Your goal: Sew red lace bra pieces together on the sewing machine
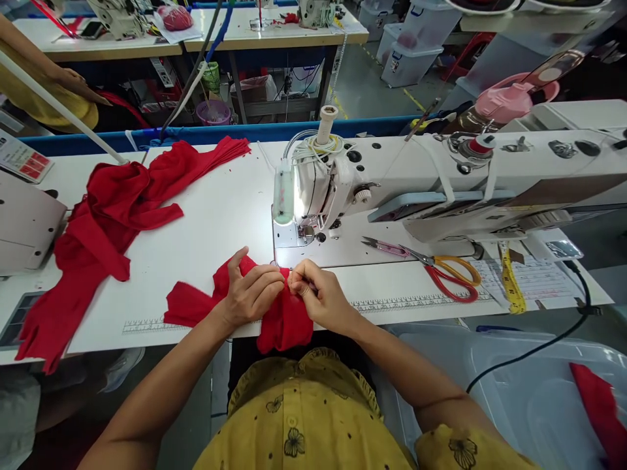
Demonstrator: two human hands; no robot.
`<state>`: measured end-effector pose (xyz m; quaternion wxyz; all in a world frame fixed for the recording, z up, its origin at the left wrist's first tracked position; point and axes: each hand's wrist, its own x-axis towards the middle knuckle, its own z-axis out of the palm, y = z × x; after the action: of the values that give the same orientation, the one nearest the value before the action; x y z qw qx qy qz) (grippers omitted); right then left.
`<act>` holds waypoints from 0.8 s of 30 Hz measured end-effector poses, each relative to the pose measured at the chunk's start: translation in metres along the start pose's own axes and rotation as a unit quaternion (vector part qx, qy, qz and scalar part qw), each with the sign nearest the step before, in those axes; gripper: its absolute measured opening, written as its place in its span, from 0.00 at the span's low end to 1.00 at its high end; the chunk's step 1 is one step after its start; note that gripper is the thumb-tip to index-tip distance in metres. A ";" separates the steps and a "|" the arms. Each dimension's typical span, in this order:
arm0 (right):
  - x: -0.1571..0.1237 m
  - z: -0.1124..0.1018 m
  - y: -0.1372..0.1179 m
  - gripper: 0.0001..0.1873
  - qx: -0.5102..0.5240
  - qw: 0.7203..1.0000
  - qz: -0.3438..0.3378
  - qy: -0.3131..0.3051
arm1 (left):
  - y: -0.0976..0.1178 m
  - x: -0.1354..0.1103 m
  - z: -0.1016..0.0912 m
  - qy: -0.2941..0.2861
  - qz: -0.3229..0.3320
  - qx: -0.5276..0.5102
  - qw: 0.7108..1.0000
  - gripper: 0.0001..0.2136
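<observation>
A piece of red fabric [287,323] lies at the front edge of the white sewing table, part of it hanging over toward my lap. My left hand [252,290] pinches it from the left, with the index finger raised. From the right, my right hand [316,294] grips the same fabric between thumb and curled fingers, close to the left fingertips. Just beyond both hands stands the sewing machine [323,189], its needle area partly hidden by the head. The fabric is apart from the presser foot.
Left on the table lies a heap of red fabric pieces [117,209]. Thread snips [386,247], scissors [453,277] and a yellow tape measure [511,281] lie to the right. A clear plastic bin [519,365] stands below right. Another person's arm [44,62] shows at upper left.
</observation>
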<state>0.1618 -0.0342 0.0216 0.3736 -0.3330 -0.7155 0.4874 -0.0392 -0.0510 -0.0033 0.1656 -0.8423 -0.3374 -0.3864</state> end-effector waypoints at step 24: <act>-0.005 -0.008 0.015 0.12 -0.098 0.992 -0.056 0.059 | -0.014 0.001 0.001 -0.029 -0.041 -0.170 0.984 0.12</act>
<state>0.1730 -0.0296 0.0085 0.4075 -0.3556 -0.7538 0.3731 -0.0478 -0.0395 -0.0032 -0.0062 -0.8545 -0.3055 -0.4201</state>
